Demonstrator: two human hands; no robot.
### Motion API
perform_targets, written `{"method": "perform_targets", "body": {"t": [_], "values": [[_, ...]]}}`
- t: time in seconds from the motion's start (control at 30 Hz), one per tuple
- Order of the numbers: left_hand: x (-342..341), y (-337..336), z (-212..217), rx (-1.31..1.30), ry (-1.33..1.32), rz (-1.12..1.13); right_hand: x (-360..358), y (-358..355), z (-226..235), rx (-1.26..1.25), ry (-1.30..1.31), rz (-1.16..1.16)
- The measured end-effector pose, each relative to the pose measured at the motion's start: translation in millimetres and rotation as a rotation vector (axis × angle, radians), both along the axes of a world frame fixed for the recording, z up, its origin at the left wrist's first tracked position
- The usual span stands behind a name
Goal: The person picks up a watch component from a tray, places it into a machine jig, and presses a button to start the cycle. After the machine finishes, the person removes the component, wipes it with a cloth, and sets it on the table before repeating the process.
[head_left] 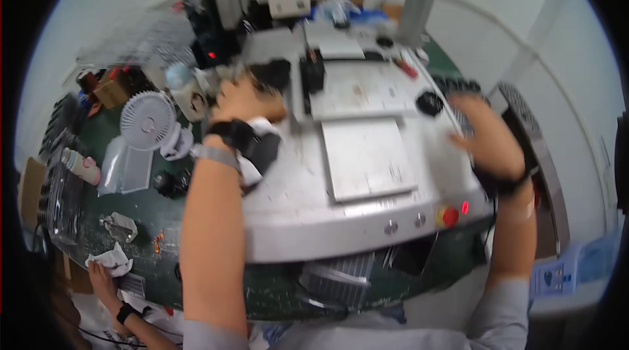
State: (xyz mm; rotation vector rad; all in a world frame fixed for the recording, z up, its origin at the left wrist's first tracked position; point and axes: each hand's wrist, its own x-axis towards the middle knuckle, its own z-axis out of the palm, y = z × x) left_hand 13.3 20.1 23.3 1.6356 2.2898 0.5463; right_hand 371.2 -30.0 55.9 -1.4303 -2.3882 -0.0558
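Observation:
My left hand [247, 102] is at the left side of the grey machine bed [288, 216], its fingers curled and blurred. A dark, irregular thing [272, 73] shows just past its fingertips; what lies in the grip is hidden. A black strap and a black pad [262, 153] with white material are at this wrist. My right hand [488, 137] hovers by the bed's right edge, thumb and fingers apart, holding nothing. To its left on the bed is a round black part [429, 103]. Between the hands lie a square metal plate [367, 160] and a raised plate [360, 88] behind it.
A red push button [447, 216] sits on the machine's front. On the green table at left are a white fan [149, 121], a clear plastic bag [126, 165] and a small bottle [81, 165]. At lower left, another person's hand [103, 281] touches a white cloth [113, 259].

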Motion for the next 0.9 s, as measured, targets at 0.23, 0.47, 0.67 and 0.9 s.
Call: {"method": "perform_targets", "body": {"t": [0.23, 0.47, 0.67, 0.9], "values": [[-1.1, 9.5, -14.1, 0.091, 0.127, -0.098, 3.5, 101.8, -16.5, -0.249, -0.145, -0.105], [4.8, -0.2, -12.0, 0.107, 0.247, -0.128, -8.1, 102.5, 15.3, -0.205, -0.101, -0.167], [5.3, 0.4, -13.5, 0.205, 0.21, -0.113, -65.7, 132.1, 17.7, -0.599, 1.265, 0.119], [2.9, 3.2, -12.0, 0.143, 0.114, -0.144, -83.2, 134.1, -29.6, -0.997, 1.422, 0.229]]}}
